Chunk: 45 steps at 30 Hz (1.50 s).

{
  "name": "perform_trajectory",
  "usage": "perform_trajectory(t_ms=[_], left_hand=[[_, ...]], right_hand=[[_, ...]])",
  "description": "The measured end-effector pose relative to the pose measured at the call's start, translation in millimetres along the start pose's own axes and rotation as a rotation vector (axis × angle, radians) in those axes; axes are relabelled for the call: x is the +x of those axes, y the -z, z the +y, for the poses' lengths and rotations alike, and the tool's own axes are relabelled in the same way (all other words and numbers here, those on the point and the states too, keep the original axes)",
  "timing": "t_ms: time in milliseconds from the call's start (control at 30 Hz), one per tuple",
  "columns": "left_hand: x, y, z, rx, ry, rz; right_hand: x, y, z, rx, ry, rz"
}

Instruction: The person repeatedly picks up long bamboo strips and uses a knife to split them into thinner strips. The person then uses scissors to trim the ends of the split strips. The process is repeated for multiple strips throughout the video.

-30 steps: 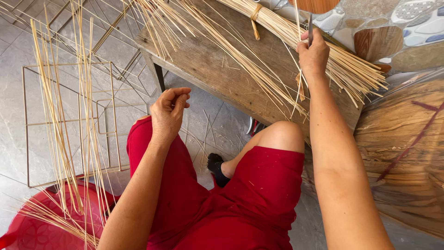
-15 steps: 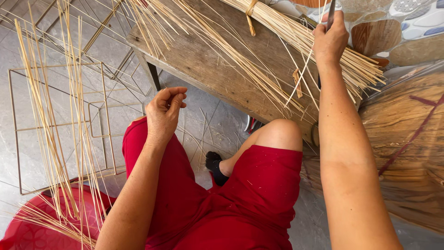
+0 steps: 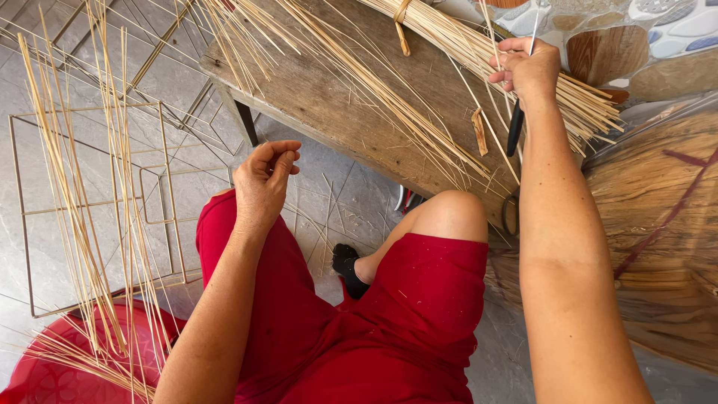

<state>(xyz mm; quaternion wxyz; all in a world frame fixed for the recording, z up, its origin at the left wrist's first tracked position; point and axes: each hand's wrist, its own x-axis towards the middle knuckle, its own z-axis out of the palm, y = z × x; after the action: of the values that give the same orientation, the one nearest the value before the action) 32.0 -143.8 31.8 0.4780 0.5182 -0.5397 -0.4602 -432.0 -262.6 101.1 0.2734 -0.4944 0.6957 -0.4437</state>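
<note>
The right hand (image 3: 526, 69) has climbed from the bundle's (image 3: 479, 52) middle a second ago to its upper edge, fist closed around a thin strand (image 3: 535, 26) and a dark-handled tool (image 3: 514, 129), so one strand looks singled out. The left hand (image 3: 263, 183) stays over the knee, fingers curled, holding nothing I can make out. Count: one tied bundle on one bench (image 3: 329, 97), one wire frame (image 3: 90, 202), one red basin (image 3: 67, 374), loose strands beyond counting.

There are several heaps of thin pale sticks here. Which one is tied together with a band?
The bundle on the wooden bench, under the right hand. A tan strip binds it; the sticks standing in the red basket at the left are loose.
</note>
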Motion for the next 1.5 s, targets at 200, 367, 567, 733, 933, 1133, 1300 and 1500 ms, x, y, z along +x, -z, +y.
perform_trajectory(t_ms=[200,367,567,733,933,1133,1300,1500], left_hand=[[-0.8,-1.5,0.5,-0.024,-0.008,0.001],[-2.2,-1.6,-1.1,-0.038,-0.012,0.000],[-5.4,-2.8,-3.9,-0.017,-0.030,-0.011],[-24.1,-16.1,-1.7,-0.209,-0.100,-0.245],[-58.3,-30.2,3.9,-0.254,0.079,-0.456],[-71.9,-33.2,-5.2,-0.336,0.191,-0.442],[-74.0,-20.4,-2.5,-0.472,0.231,-0.309],[-106.4,8.5,19.6,-0.326,0.232,-0.186]], right_hand=[[-5.0,8.7,-0.5,-0.223,0.080,0.079],[-8.4,16.9,-18.9,0.210,-0.208,0.032],[-56.0,4.1,-54.1,0.583,-0.221,-0.350],[-133.3,-67.0,-69.7,0.843,-0.299,-0.499],[-195.6,-147.2,-74.1,0.853,-0.347,-0.600],[-224.2,-176.2,-61.8,0.777,-0.328,-0.623],[-240.2,-150.5,-44.4,0.757,-0.313,-0.593],[-320.9,-113.3,-19.3,0.805,-0.554,-0.814]])
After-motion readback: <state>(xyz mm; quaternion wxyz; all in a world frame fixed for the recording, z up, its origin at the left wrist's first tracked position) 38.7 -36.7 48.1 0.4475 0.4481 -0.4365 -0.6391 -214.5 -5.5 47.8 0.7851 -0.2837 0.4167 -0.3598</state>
